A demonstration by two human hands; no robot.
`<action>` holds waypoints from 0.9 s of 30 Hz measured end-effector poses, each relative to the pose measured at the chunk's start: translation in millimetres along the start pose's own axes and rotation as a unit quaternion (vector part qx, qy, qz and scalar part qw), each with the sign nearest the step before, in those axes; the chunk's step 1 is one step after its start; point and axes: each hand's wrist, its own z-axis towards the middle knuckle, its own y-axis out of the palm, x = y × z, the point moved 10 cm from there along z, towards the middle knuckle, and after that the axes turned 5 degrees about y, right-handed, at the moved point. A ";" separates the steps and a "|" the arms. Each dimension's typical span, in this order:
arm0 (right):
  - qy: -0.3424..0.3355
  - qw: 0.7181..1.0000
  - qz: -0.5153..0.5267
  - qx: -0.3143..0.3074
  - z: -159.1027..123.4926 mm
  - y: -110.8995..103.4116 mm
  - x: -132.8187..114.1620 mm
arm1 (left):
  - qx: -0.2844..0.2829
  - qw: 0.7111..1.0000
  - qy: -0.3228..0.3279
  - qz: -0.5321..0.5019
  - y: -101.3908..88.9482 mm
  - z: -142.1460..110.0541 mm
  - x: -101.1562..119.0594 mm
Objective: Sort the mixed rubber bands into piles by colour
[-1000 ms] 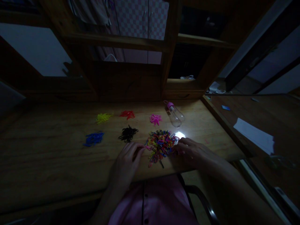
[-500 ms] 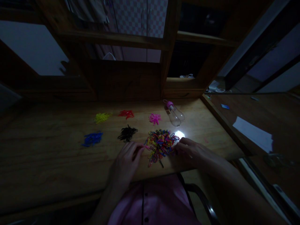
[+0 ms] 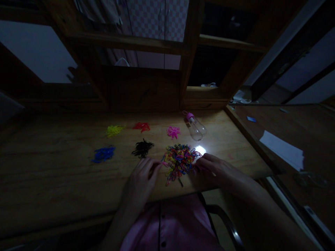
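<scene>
Have left hand [image 3: 142,177] with thumb and index finger pinched together on pink loop [image 3: 164,164], right at the left edge of mixed pile [image 3: 180,158]. Have right hand [image 3: 218,169] at the opposite edge of same pile, fingers bent and bunched low. Can't tell if clamped on anything there: fingertips too dark. Hands well apart, with pile between.

See pile near front edge of wooden desk [image 3: 65,177], in front of torso: small loops in yellow, red, black, blue and pink, all tangled. Also see dark piece [image 3: 180,182] at its near side, poking toward the desk edge.

Count five single-colour heaps, all apart from each other:
- black heap [image 3: 142,148] just beyond left hand
- blue heap [image 3: 104,154] farther left
- yellow heap [image 3: 114,130] behind blue
- red heap [image 3: 142,127] behind black
- pink heap [image 3: 173,132] just behind mixed pile

Find clear bottle [image 3: 198,131] lying right of pink heap, cap pointing to the back. Note bright light patch [image 3: 201,150] on desk between bottle and right hand.

Off to the right, on lower brown surface [image 3: 314,129]: white paper [image 3: 282,149] and small blue card [image 3: 251,119]. Below desk edge: pink shirt [image 3: 172,223] and chair armrest [image 3: 226,223].
</scene>
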 end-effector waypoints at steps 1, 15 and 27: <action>-0.003 1.000 0.002 -0.003 0.4 1.5 0.6 | -0.001 1.000 0.000 0.000 0.1 0.1 0.2; 0.076 0.994 -0.043 0.071 -0.2 -5.3 -1.8 | 0.001 1.000 0.014 0.004 1.3 0.6 0.7; 0.109 0.971 -0.174 0.119 3.4 14.9 5.8 | -0.010 1.000 0.008 0.004 1.3 0.9 2.3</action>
